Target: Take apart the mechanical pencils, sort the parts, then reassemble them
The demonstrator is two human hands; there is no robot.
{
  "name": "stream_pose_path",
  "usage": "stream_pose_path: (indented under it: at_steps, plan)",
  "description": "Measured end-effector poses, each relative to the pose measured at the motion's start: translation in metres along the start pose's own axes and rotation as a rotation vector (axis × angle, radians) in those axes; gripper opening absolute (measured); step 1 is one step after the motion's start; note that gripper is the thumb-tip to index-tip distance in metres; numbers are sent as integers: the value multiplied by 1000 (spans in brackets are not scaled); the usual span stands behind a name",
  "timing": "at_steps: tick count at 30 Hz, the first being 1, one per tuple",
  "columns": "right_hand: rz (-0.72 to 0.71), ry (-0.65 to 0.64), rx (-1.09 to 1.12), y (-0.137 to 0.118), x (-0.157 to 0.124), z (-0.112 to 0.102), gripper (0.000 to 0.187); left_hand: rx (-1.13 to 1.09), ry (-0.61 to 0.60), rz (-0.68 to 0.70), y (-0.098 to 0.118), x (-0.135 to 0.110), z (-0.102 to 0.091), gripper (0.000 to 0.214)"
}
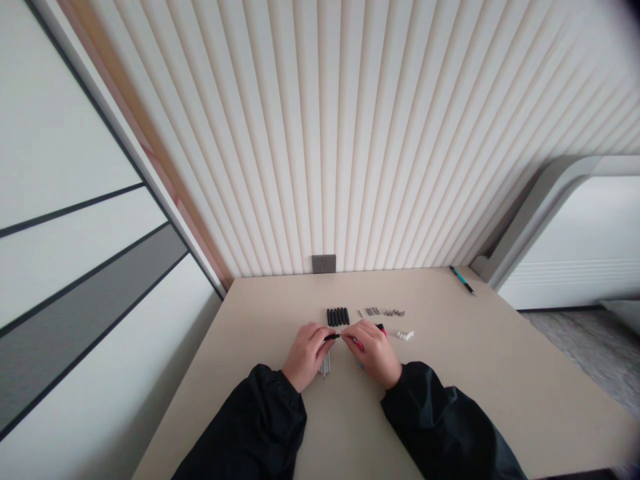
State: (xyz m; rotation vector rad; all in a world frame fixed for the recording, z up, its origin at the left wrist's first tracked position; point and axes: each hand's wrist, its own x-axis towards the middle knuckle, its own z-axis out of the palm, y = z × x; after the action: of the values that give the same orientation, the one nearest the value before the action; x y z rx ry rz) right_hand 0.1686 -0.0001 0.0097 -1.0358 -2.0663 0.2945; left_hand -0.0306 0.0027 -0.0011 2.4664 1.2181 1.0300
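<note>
My left hand (pixel 309 353) is closed in a pinch on a small black pen part (pixel 331 337), its tip pointing right. My right hand (pixel 373 351) is closed on a red pen body (pixel 358 343), and the two parts meet between the hands. Just beyond the hands lies a row of several black pen grips (pixel 338 316). Grey refill tubes (pixel 325 365) lie partly hidden under my left hand. Both sleeves are black.
Small dark metal parts (pixel 381 311) lie in a line right of the black grips, and white caps (pixel 406 335) sit right of my right hand. A teal pen (pixel 461 279) lies at the far right of the beige table (pixel 475 373). A grey wall socket (pixel 324 264) is behind.
</note>
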Motion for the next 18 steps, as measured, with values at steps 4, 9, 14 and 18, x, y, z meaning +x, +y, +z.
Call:
stream_pose_path:
  at_steps: [4,9,14,18]
  plan:
    - [-45,4,-25,-2,1,0,19,-15,-1,28,2,0,-1,15]
    - [-31,7,-41,-4,1,1,22,-45,20,5,2,1,-1,15]
    - [17,-36,-74,-3,-2,4,21,-40,111,-57,-2,0,1,13]
    - [-68,-169,-110,-8,-6,13,19,-29,185,-113,-3,0,1,15]
